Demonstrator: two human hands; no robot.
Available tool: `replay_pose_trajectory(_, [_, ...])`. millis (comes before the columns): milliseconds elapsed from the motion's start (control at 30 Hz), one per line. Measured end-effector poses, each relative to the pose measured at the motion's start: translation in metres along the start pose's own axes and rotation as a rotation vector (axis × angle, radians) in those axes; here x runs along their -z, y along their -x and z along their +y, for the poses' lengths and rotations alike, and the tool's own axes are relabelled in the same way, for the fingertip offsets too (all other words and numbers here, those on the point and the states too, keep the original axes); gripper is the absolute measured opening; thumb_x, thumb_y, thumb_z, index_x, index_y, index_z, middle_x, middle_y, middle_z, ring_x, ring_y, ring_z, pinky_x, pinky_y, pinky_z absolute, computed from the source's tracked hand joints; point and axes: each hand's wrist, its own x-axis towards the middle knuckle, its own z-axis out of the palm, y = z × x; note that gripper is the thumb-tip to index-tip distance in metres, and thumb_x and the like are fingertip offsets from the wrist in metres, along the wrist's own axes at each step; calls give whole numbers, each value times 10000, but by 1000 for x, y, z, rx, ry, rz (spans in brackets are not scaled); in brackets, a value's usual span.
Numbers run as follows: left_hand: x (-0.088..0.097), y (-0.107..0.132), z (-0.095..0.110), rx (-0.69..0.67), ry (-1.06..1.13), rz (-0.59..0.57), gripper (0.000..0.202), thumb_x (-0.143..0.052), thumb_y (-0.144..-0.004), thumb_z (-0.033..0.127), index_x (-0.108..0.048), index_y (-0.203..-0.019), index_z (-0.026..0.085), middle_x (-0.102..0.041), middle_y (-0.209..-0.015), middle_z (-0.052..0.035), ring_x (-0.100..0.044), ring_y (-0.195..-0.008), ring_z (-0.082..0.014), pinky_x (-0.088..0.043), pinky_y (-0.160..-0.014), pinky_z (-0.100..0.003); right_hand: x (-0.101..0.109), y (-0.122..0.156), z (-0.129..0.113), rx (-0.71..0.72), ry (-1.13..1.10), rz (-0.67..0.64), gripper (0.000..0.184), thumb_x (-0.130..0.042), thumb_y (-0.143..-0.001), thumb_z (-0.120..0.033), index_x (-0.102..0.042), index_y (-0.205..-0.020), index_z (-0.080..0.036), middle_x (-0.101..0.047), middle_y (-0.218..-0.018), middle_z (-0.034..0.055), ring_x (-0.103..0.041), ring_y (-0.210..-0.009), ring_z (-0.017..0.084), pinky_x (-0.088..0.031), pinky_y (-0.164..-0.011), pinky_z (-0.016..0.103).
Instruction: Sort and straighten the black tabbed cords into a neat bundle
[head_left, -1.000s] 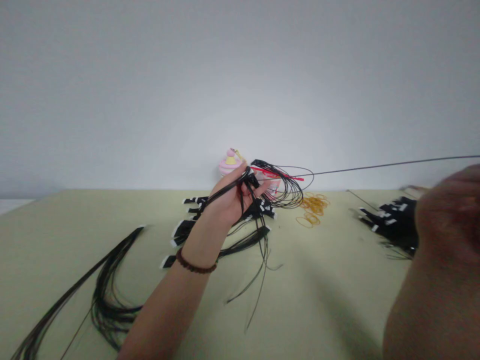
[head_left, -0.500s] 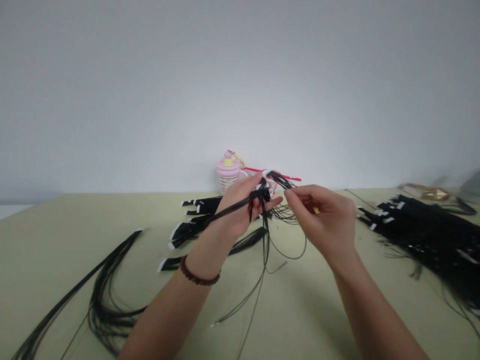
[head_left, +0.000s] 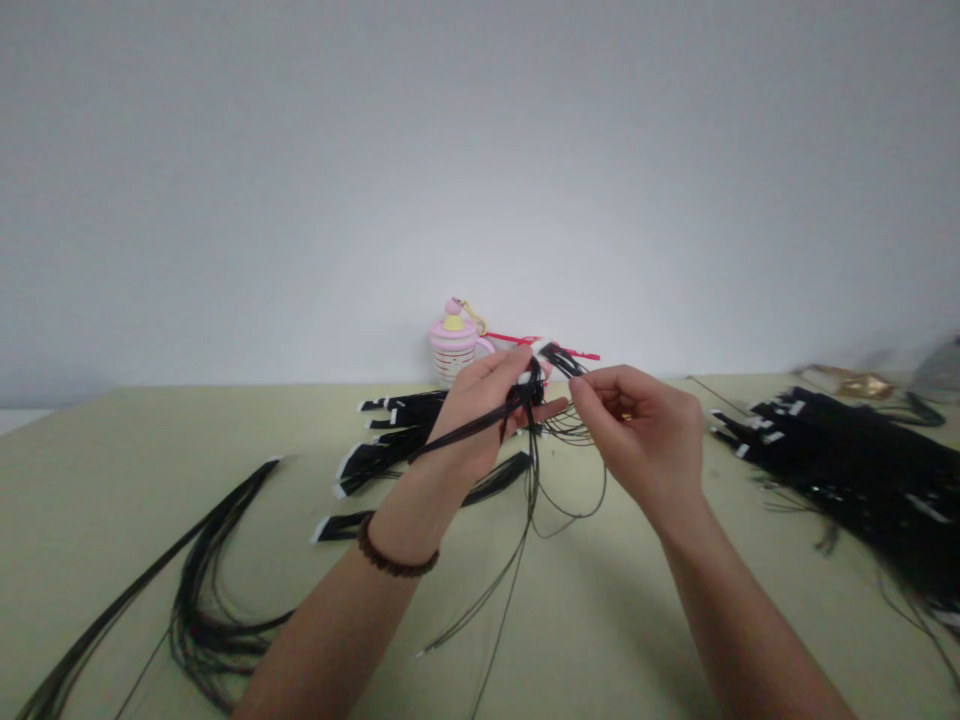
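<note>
My left hand (head_left: 480,415) is raised over the middle of the table and grips a bundle of thin black cords (head_left: 525,390) with white-tipped ends; their loose tails hang down to the table (head_left: 525,620). A dark bead bracelet (head_left: 394,557) sits on that wrist. My right hand (head_left: 637,430) is close beside it, fingers pinched on one thin black cord that loops down between the two hands. Both hands almost touch at the fingertips.
A pink and yellow toy-like container (head_left: 454,345) stands at the wall behind my hands. A pile of black cords with white tags (head_left: 847,450) lies at the right. Loose black strands (head_left: 202,600) curl at the left. More white-tipped bundles (head_left: 382,440) lie under my left hand.
My right hand came in from the far right, where it was pulling a cord out long, to the bundle in my left hand. Since half a second ago both hands barely shifted.
</note>
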Motion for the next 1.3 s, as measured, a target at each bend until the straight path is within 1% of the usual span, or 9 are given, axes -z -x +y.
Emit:
replay_pose_trajectory(167, [-1,1,1,2,-13,5,177,-653,-761,309,-605,-717,144,-552,-696,11,-502,-537,-27,-428,-423,-92,0,0,1,-3,5,-12,114,-605,-769,-178,-652,-672,-141,-585,-499,-31,-490,-417,51,-353,-404,156])
replay_pose_trajectory(300, [-1,2,-1,-38,-34,-37,193,-617,-787,337,-628,-776,145,-537,-723,3,-532,-638,-68,-541,-599,-198,0,1,1,-37,-19,-19,111,-595,-781,-184,-650,-696,-138,-597,-526,-23,-513,-440,58,-377,-431,162])
replay_pose_trajectory(367, [-2,3,-2,-55,-66,-24,211,-616,-783,354,-628,-771,144,-557,-768,-9,-544,-683,-85,-557,-661,-247,0,2,1,-40,-19,-22,118,-592,-784,-191,-647,-694,-137,-593,-525,-23,-506,-435,59,-370,-425,165])
replay_pose_trajectory(433, [-3,4,-2,-75,-104,-2,227,-624,-772,366,-616,-728,144,-570,-786,-14,-547,-701,-91,-557,-683,-261,1,1,1,-34,-1,-28,124,-590,-783,-195,-646,-687,-138,-591,-523,-22,-501,-431,61,-362,-418,170])
replay_pose_trajectory(633, [-3,5,-4,-175,-215,2,226,-606,-787,373,-630,-719,158,-477,-660,20,-466,-599,-73,-543,-652,-250,2,1,1,-52,-2,-18,116,-594,-770,-200,-642,-680,-144,-579,-515,-26,-500,-431,66,-365,-425,179])
replay_pose_trajectory(833, [-3,5,-6,-202,-240,10,226,-607,-785,385,-634,-717,171,-453,-616,34,-406,-533,-62,-528,-638,-239,5,2,-1,-42,8,4,112,-600,-759,-194,-631,-660,-151,-560,-497,-34,-484,-424,63,-363,-429,179])
replay_pose_trajectory(933, [-3,6,-6,-200,-239,9,235,-608,-782,392,-631,-711,169,-476,-635,28,-428,-551,-65,-531,-637,-239,5,1,-1,-38,0,-7,109,-596,-763,-187,-621,-664,-149,-556,-501,-36,-481,-431,60,-357,-439,178])
replay_pose_trajectory(1167, [-4,5,-4,-184,-213,22,219,-619,-775,374,-644,-745,159,-544,-715,1,-521,-652,-89,-543,-645,-240,4,0,2,-37,24,-137,136,-511,-840,-217,-569,-732,-157,-531,-578,-25,-462,-505,75,-338,-491,203])
replay_pose_trajectory(1300, [-4,5,-4,-194,-220,23,234,-615,-777,388,-644,-750,157,-550,-709,-3,-522,-645,-91,-537,-623,-230,2,1,3,-25,0,-161,146,-499,-841,-213,-543,-714,-158,-512,-572,-30,-441,-499,74,-328,-499,208])
